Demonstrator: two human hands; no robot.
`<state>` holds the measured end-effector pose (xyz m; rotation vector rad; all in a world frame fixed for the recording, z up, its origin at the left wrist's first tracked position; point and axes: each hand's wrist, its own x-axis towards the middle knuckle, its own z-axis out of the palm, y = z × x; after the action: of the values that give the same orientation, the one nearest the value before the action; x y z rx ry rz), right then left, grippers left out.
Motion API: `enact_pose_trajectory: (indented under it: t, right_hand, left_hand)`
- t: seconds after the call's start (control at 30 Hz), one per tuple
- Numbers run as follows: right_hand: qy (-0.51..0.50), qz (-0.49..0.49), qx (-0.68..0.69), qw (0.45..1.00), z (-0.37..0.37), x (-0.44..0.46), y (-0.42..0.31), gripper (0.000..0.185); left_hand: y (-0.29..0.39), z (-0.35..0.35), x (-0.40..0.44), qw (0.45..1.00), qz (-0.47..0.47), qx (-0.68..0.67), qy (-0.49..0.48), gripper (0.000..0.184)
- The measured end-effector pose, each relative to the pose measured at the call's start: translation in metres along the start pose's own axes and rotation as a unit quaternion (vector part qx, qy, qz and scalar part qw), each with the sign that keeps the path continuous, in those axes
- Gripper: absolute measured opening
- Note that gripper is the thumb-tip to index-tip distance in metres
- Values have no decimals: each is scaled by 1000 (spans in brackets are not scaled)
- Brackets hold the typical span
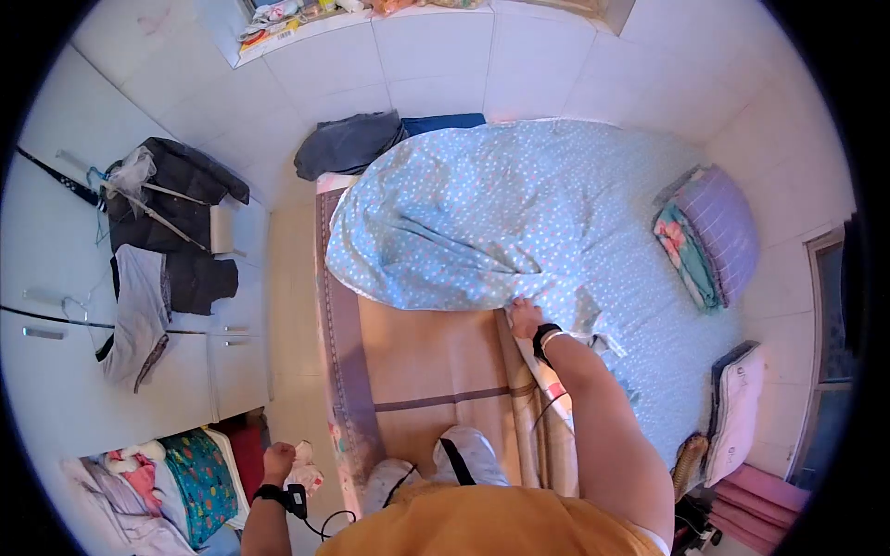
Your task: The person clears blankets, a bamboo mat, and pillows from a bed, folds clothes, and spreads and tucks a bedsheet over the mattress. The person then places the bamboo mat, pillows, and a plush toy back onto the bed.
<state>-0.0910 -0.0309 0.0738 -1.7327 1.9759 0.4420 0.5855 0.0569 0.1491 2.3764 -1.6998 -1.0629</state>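
My right hand, with a black band at the wrist, is closed on the near edge of a light blue dotted bedsheet. Folds in the fabric run away from my fingers. Under that hand lies a rolled-back brown mat, while its flat part covers the near-left bed. My left hand hangs low beside the bed with its fingers curled in. Right beside it shows a pale pinkish cloth-like thing; whether I hold it, I cannot tell. A black device with a cable sits on the left wrist.
Along the right side are a purple pillow, a folded floral cloth, a pink cushion and stacked pink fabric. Dark folded bedding lies at the far left end. White cabinets with hanging clothes line the left.
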Motion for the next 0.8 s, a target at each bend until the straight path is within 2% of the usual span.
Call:
enact_pose_trajectory:
  t: [0.07, 0.1, 0.13, 0.17, 0.2, 0.23, 0.27, 0.3, 0.33, 0.37, 0.4, 0.43, 0.47, 0.5, 0.53, 0.57, 0.6, 0.67, 0.7, 0.73, 0.77, 0.8]
  right_hand:
    - [59, -81, 191, 977, 6, 9, 27, 45]
    - [151, -83, 255, 951, 4, 4, 29, 37]
    - [149, -85, 253, 952, -3, -1, 31, 37]
    - [166, -60, 273, 946, -23, -12, 28, 33]
    - [185, -34, 293, 937, -37, -18, 26, 28]
    - [248, -45, 252, 934, -44, -18, 33, 22]
    - [227, -53, 172, 957, -46, -8, 56, 22]
    - [271, -10, 172, 947, -55, -9, 78, 21]
    - [246, 92, 172, 950, -95, -26, 93, 22]
    - [396, 115, 183, 893, -81, -20, 152, 18]
    - [425, 234, 208, 849, -107, -46, 190, 21]
    - [464, 372, 237, 768, -130, -85, 219, 24]
    - [469, 453, 164, 740, -129, -130, 256, 26]
    - [323, 554, 94, 761, -132, -174, 288, 28]
    - [276, 643, 170, 694, -65, -213, 398, 29]
    - [110, 628, -108, 763, -68, -246, 361, 22]
    - [-61, 578, -210, 787, -59, -268, 352, 20]
    - [-96, 543, -225, 803, -20, -295, 313, 14]
    - [-157, 489, -239, 824, -4, -299, 288, 14]
    - [-94, 490, -191, 845, 31, -301, 267, 14]
    - [-57, 320, -229, 918, 63, -306, 245, 15]
    - [-97, 326, -96, 935, 67, -295, 207, 15]
  left_hand:
    - [-24, 1, -5, 999, 33, 34, -19, 16]
    - [-52, 4, -8, 999, -15, -21, -18, 16]
    - [-56, 0, -19, 999, -19, -24, -19, 16]
    - [-62, -11, -29, 952, 83, 284, -82, 15]
    - [-64, -23, -35, 797, 177, 561, -136, 16]
    - [-98, -25, -33, 851, 90, 493, -155, 16]
    - [-131, -26, -26, 892, 3, 417, -172, 16]
    - [-112, -46, -37, 814, 147, 531, -182, 15]
    - [-109, -56, -29, 813, 153, 533, -181, 15]
    - [-105, -67, -17, 794, 150, 557, -191, 15]
    - [-105, -79, 1, 774, 150, 583, -199, 17]
    - [-131, -77, 20, 796, 168, 568, -123, 16]
    - [-133, -78, 47, 815, 187, 546, -49, 15]
    - [-129, -82, 94, 813, 200, 544, -42, 15]
    - [-109, -92, 122, 828, 213, 514, -66, 16]
    - [-106, -100, 140, 842, 220, 483, -97, 17]
    - [-106, -107, 152, 853, 224, 453, -129, 18]
    - [-58, -112, 192, 835, 225, 501, -32, 19]
    - [-20, -116, 222, 825, 228, 514, -58, 18]
    - [17, -122, 237, 814, 232, 525, -83, 17]
    - [11, -99, 292, 835, 214, 492, -122, 15]
    - [42, -101, 299, 873, 235, 420, -83, 15]
